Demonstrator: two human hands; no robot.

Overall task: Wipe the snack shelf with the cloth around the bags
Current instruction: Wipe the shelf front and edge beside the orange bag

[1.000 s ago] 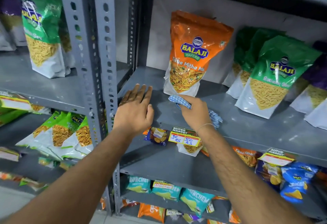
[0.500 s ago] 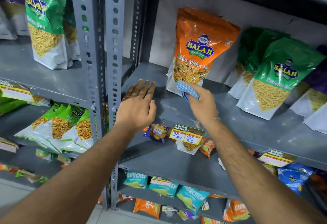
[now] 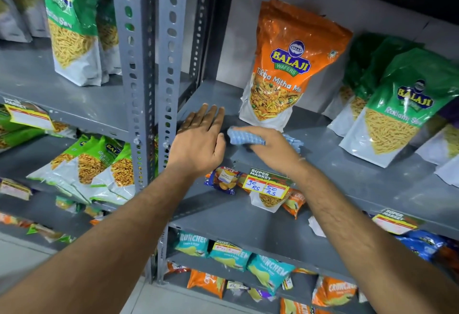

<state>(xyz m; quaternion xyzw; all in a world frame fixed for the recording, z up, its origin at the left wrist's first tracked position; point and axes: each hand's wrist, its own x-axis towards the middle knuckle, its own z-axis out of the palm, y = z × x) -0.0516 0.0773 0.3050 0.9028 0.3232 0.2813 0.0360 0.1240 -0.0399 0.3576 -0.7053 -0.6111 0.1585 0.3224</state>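
A grey metal snack shelf [image 3: 347, 164] holds an upright orange snack bag [image 3: 290, 65] and, to its right, green snack bags [image 3: 402, 105]. My right hand [image 3: 270, 147] presses a blue-and-white checked cloth [image 3: 242, 136] onto the shelf just in front of the orange bag's base. Part of the cloth sticks out on the far side of that hand. My left hand [image 3: 198, 142] lies flat on the shelf's left front corner, fingers together and holding nothing, nearly touching the cloth.
Two perforated grey uprights [image 3: 151, 65] stand left of my left hand. Another green bag [image 3: 72, 28] sits on the neighbouring shelf. A price tag [image 3: 267, 182] hangs from the shelf's front edge. Lower shelves carry several small snack packets [image 3: 231, 254].
My right hand has come back from the orange bag's base and slid the cloth left toward my left hand. My left hand stays flat on the shelf.
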